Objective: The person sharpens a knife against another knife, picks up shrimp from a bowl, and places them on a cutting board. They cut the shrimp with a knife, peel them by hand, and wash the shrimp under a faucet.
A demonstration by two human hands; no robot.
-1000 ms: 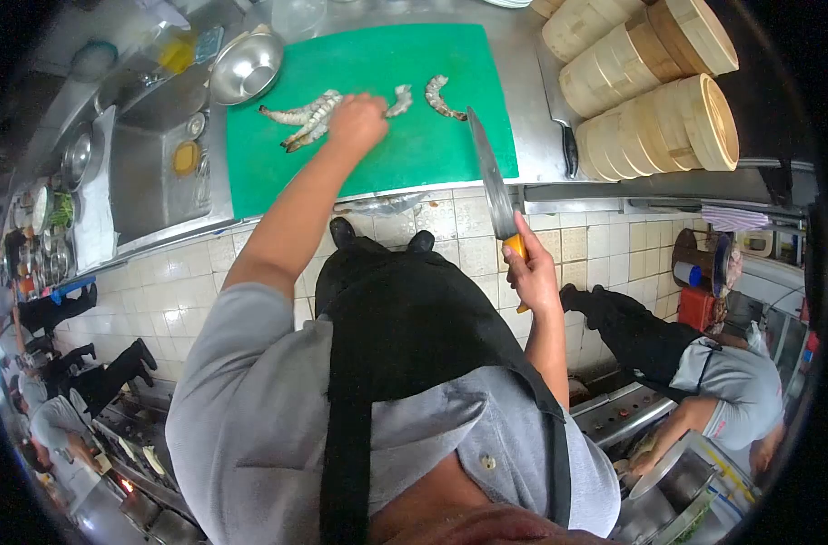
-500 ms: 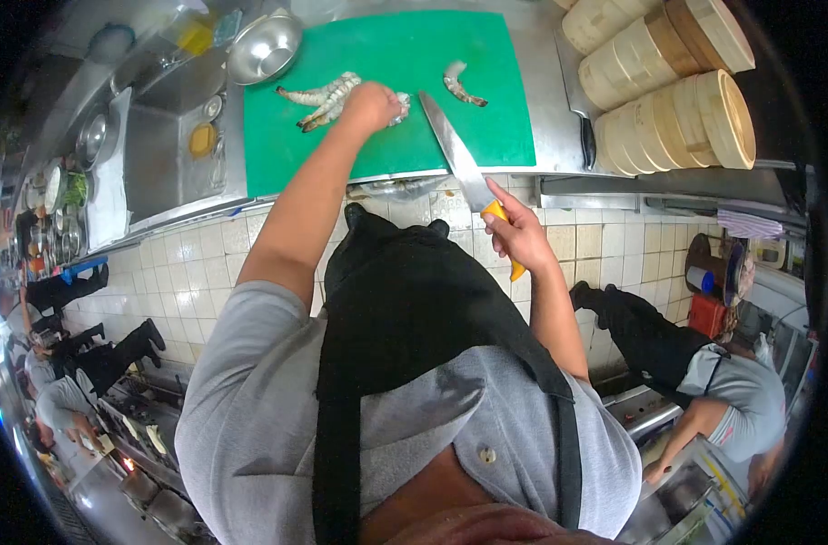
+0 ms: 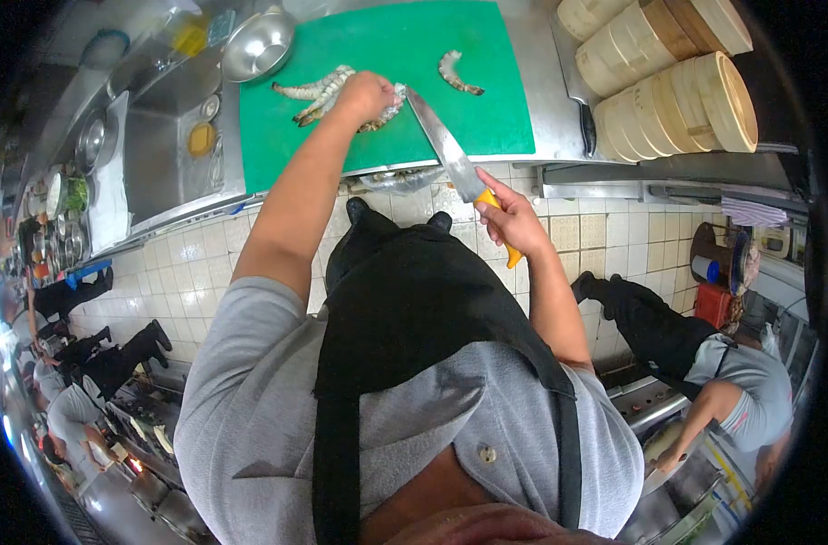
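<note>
My left hand (image 3: 366,96) is closed on a shrimp (image 3: 391,112) lying on the green cutting board (image 3: 473,123). The fingers cover part of that shrimp. My right hand (image 3: 515,223) grips the yellow handle of a large kitchen knife (image 3: 444,145). Its blade slants up to the left across the board's front edge, with the tip right at the shrimp. Left of my left hand lie several more shrimp (image 3: 312,89) in a small pile. A single curled shrimp (image 3: 456,74) rests apart, toward the right side of the board.
A steel bowl (image 3: 258,47) stands at the board's back left, beside a sink (image 3: 164,168). Stacked bamboo steamers (image 3: 673,104) and a black-handled knife (image 3: 587,129) are at the right. One co-worker (image 3: 736,391) works behind me on the right, others (image 3: 73,413) on the left.
The knife has shifted left, bringing its tip up to the shrimp under my left hand. More of that shrimp shows beside my fingers. The camera view has moved slightly.
</note>
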